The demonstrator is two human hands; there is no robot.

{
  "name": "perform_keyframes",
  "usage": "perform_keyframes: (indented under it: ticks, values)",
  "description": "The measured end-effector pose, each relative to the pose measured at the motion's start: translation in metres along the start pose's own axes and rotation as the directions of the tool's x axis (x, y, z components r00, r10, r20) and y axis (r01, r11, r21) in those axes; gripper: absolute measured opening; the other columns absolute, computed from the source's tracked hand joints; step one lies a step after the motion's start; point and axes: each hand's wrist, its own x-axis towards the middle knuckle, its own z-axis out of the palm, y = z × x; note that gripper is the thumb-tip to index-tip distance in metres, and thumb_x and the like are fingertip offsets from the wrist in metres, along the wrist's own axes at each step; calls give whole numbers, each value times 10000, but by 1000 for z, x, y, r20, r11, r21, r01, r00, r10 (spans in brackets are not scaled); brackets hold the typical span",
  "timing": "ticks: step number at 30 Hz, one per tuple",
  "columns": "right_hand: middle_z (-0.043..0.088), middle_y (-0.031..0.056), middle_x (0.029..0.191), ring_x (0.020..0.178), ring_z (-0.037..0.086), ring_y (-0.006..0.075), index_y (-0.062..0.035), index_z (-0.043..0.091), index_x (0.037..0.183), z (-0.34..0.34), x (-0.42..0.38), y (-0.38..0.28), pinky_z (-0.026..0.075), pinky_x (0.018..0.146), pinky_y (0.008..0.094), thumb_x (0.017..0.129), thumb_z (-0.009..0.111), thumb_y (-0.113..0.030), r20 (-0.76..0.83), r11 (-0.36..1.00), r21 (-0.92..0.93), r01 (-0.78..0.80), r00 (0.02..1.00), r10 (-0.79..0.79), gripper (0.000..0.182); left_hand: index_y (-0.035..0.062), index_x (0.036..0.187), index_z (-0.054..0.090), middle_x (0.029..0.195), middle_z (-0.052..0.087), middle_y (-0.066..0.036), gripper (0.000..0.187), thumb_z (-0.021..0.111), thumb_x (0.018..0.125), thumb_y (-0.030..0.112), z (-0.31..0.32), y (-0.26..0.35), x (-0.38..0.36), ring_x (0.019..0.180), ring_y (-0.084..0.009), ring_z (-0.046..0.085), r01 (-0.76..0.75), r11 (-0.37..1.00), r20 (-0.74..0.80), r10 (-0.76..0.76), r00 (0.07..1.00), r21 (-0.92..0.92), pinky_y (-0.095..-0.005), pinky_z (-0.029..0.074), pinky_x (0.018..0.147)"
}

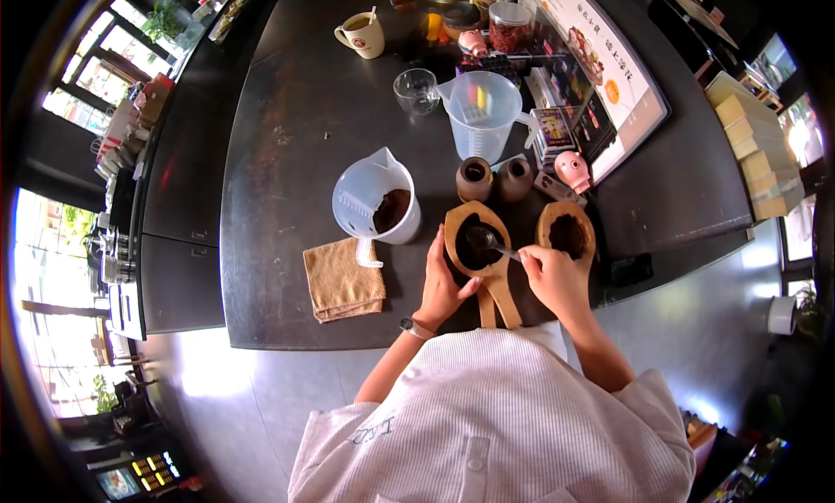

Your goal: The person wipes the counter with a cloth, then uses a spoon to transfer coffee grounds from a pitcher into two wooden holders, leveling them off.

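Note:
My left hand point(442, 284) steadies the left side of a wooden holder point(503, 287) with a long handle and a dark hollow, fingers along its edge and thumb at its front. My right hand point(554, 279) is closed on the handle of a spoon point(489, 242), its bowl down in that hollow. Beside the right hand lies a second wooden holder point(548, 218), with dark brown grounds point(570, 236) in its opening. To the left, a clear plastic measuring jug point(355, 193) contains similar grounds point(392, 209).
A folded tan cloth point(344, 281) lies left of my hands. Behind the holders stand two small brown pots point(474, 181), a larger plastic jug point(481, 125) and a glass cup point(416, 93). A mug point(364, 40) is farther back; a menu board point(609, 77) and pink pig figurine point(572, 169) are right.

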Motion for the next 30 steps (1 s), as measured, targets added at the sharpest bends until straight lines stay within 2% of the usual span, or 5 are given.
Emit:
perform_keyframes:
  ticks: [2, 6, 21, 27, 30]
  values:
    - [610, 148, 654, 601, 605, 346, -101, 672, 842, 7, 3, 1, 478, 521, 404, 850, 574, -185, -33, 1000, 19, -16, 999, 17, 129, -61, 1400, 123, 1452, 209, -252, 996, 758, 693, 240, 0, 0, 0, 1322, -380, 272, 6, 1000, 2, -6, 1000, -1, -408, 236, 1093]
    - [602, 143, 632, 585, 597, 353, -116, 663, 822, 27, 5, 18, 478, 510, 424, 837, 585, -175, -101, 992, -108, 73, 991, -84, 99, -62, 1400, 125, 1450, 210, -256, 996, 757, 694, 242, 0, 0, 0, 1322, -383, 273, 12, 1000, 8, -12, 1000, 6, -410, 237, 1092]
    - [582, 138, 567, 518, 587, 332, -107, 665, 806, 17, 1, -1, 463, 472, 407, 817, 604, -155, -54, 977, -139, 163, 984, -172, 79, -52, 1404, 126, 1455, 207, -246, 1003, 765, 677, 214, 1, -2, -1, 1322, -382, 270, 12, 1000, 3, -12, 1000, -5, -408, 239, 1092]
    - [592, 149, 592, 537, 594, 341, -101, 668, 815, 16, 7, 1, 474, 480, 412, 815, 603, -151, -60, 978, -173, 113, 990, -125, 82, -51, 1403, 127, 1456, 203, -246, 1000, 763, 678, 212, 2, -3, -1, 1324, -382, 267, 8, 1000, 1, -8, 1000, -3, -410, 238, 1092]
    - [602, 152, 611, 562, 604, 340, -98, 669, 820, 11, 6, -3, 483, 501, 408, 817, 599, -152, -52, 989, -118, 86, 994, -93, 88, -52, 1402, 128, 1456, 202, -247, 998, 761, 679, 215, 2, -4, -1, 1325, -383, 264, 0, 1000, 1, 0, 1000, -10, -412, 236, 1093]
